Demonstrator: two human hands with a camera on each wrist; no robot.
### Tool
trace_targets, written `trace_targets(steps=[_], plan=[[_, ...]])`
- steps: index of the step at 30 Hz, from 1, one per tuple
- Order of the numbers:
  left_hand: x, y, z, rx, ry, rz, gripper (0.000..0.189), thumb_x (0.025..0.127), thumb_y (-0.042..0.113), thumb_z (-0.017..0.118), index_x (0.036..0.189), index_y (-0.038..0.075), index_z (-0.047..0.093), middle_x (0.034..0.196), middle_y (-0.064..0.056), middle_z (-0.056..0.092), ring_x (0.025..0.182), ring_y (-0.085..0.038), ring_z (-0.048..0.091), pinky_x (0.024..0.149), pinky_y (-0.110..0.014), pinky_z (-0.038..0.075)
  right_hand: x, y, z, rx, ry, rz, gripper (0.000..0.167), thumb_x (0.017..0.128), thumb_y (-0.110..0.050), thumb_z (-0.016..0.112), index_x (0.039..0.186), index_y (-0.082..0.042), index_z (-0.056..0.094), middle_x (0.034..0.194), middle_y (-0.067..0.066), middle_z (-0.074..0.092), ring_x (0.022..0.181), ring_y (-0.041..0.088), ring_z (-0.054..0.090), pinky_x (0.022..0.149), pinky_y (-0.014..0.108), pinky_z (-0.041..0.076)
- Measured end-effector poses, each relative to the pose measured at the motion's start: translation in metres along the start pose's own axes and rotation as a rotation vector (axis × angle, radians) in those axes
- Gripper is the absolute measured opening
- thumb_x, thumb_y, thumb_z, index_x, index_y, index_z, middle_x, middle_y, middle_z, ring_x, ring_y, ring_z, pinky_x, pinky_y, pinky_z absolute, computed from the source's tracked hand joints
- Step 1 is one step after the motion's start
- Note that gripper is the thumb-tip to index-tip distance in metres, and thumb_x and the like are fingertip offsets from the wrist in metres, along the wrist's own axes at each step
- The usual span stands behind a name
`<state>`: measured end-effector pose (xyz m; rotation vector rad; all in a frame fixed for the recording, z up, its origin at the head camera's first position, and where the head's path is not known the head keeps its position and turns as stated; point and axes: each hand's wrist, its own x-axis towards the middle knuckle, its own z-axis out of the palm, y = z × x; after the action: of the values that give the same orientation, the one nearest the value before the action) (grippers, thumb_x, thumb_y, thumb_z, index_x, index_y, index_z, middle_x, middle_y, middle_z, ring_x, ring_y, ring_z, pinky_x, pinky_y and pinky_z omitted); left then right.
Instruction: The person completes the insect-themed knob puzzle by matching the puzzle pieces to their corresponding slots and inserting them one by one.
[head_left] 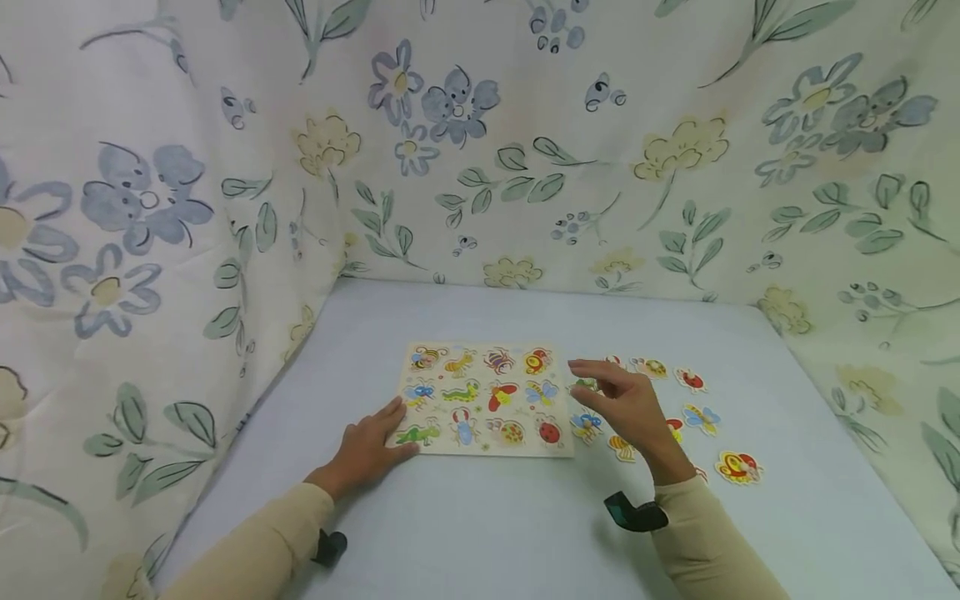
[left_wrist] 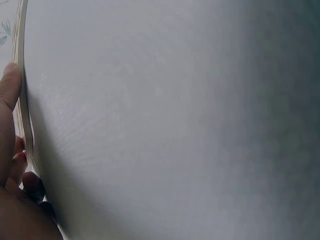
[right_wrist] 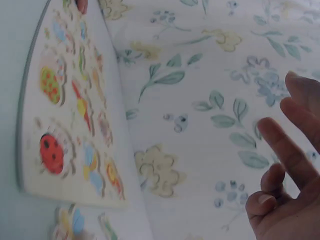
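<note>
A pale wooden puzzle board (head_left: 566, 450) with colourful insect pictures lies flat on the table. At its lower left corner my left hand (head_left: 365, 446) rests, fingertips on the left side and thumb along the front edge; in the left wrist view the thumb (left_wrist: 11, 82) touches the board's edge. Raised just right of the board, my right hand (head_left: 624, 407) has its thumb and forefinger apart, nothing between them. Beneath and around it lie loose insect pieces: a blue fly (head_left: 587, 427), a striped piece (head_left: 622, 447) and others partly hidden by the hand. A red ladybird (right_wrist: 51, 152) shows on the board.
Farther right lie a ladybird piece (head_left: 691, 380), a dragonfly piece (head_left: 702, 419) and a red-and-yellow piece (head_left: 740, 467). A spotted piece (head_left: 654, 367) sits behind the right hand. Floral cloth (head_left: 510, 200) hangs at the back and sides of the white table (head_left: 480, 533).
</note>
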<state>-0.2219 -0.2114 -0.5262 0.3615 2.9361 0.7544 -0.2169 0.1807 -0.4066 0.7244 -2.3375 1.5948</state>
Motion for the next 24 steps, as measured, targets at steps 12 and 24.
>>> trace_targets(steps=[12,24], plan=[[0.002,-0.001,-0.001,0.002,0.015,0.012,0.083,0.087,0.053,0.065,0.148,0.005,0.036,0.156,-0.006,0.025,0.136,-0.037,0.032,0.093,-0.058,0.028,-0.046,0.028,-0.034,-0.074,0.086,0.060,0.020,0.084,0.005,0.071,0.105,0.006,0.071,0.126,0.025,0.058,0.101,0.026,0.051,0.078,0.017,0.038],[0.003,0.001,0.003,0.013,0.008,0.001,0.083,0.087,0.051,0.067,0.148,0.004,0.036,0.156,-0.008,0.026,0.136,-0.037,0.032,0.091,-0.057,0.029,-0.073,0.051,-0.049,-0.162,0.118,0.199,0.021,0.086,-0.001,0.072,0.106,0.005,0.072,0.126,0.022,0.059,0.110,0.021,0.049,0.083,0.029,0.032]])
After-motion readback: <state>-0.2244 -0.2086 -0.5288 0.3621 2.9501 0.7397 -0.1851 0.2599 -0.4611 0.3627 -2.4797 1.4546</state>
